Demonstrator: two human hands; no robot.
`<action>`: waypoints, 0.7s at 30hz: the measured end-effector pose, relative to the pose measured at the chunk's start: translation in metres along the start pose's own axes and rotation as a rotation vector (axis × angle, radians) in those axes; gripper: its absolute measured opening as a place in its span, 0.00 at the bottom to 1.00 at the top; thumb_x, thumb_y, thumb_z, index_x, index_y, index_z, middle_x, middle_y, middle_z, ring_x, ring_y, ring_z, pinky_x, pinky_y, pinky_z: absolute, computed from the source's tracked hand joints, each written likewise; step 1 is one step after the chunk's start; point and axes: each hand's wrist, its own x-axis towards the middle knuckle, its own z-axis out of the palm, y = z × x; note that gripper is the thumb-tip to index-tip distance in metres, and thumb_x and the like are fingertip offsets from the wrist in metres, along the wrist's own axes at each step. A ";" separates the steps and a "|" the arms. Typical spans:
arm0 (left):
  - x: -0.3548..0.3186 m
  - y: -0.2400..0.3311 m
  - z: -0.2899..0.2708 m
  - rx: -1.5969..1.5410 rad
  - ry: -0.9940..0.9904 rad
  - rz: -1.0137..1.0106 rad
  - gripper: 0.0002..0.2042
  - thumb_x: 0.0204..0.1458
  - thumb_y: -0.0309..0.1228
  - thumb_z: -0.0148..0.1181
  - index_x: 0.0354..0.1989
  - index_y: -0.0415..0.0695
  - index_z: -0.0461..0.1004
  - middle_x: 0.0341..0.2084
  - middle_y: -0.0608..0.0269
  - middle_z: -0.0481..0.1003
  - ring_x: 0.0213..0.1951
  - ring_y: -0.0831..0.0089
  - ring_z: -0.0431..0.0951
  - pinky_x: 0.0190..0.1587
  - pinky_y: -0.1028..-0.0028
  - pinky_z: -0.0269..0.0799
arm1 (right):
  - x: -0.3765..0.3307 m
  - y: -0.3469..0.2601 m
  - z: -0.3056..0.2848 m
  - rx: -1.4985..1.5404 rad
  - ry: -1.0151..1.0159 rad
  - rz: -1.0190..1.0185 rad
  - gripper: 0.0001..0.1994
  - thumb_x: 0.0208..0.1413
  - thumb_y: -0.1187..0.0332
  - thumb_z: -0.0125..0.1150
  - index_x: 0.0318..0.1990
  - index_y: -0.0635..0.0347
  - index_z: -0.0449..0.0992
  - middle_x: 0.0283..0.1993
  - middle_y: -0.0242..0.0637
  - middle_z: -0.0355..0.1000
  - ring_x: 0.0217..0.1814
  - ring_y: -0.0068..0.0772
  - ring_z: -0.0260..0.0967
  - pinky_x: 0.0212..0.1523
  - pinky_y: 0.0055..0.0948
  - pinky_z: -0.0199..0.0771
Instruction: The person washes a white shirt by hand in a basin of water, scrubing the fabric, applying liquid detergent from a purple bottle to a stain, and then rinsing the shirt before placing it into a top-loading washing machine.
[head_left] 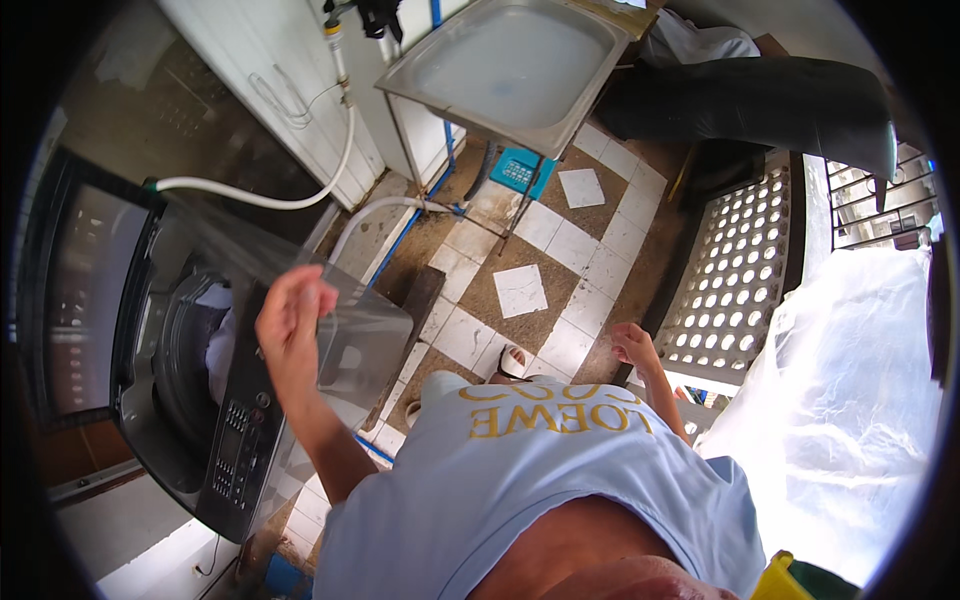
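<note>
The left hand [292, 312] has its fingers clamped on the front edge of the clear, see-through hinged lid [300, 290] of the grey top-loading washing machine [190, 400]. The lid stands raised, so the drum is open but not yet shut again. Inside lie white and dark clothes [222, 335]; how full it is cannot be told. The right hand [634, 345] hangs free, fingers loosely curled, holding nothing. The square steel sink [515, 65] beyond looks empty.
</note>
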 end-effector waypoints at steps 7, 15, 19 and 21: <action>0.093 -0.090 0.153 -0.003 -0.093 -0.060 0.09 0.58 0.32 0.56 0.41 0.41 0.74 0.30 0.69 0.75 0.32 0.84 0.72 0.33 0.83 0.65 | 0.070 -0.104 -0.077 0.263 0.038 -0.228 0.14 0.58 0.65 0.57 0.50 0.57 0.71 0.37 0.27 0.72 0.34 0.17 0.70 0.34 0.18 0.68; 0.195 -0.118 0.261 -0.067 -0.016 -0.064 0.07 0.58 0.27 0.57 0.39 0.36 0.74 0.32 0.66 0.74 0.36 0.81 0.74 0.41 0.80 0.70 | 0.178 -0.252 -0.115 0.162 -0.135 -0.386 0.15 0.59 0.62 0.57 0.50 0.57 0.72 0.40 0.29 0.73 0.38 0.20 0.71 0.40 0.23 0.68; 0.254 -0.134 0.303 -0.085 0.048 -0.040 0.06 0.58 0.26 0.56 0.39 0.35 0.73 0.31 0.67 0.73 0.35 0.82 0.73 0.40 0.81 0.70 | 0.254 -0.307 -0.146 0.092 -0.170 -0.397 0.14 0.59 0.64 0.56 0.50 0.58 0.71 0.39 0.29 0.74 0.37 0.20 0.71 0.39 0.22 0.68; 0.280 -0.133 0.326 -0.074 0.087 -0.045 0.06 0.58 0.26 0.56 0.38 0.35 0.73 0.31 0.68 0.73 0.34 0.83 0.72 0.39 0.82 0.69 | 0.285 -0.336 -0.162 0.037 -0.167 -0.414 0.13 0.59 0.65 0.56 0.49 0.59 0.72 0.38 0.29 0.74 0.37 0.20 0.71 0.38 0.21 0.68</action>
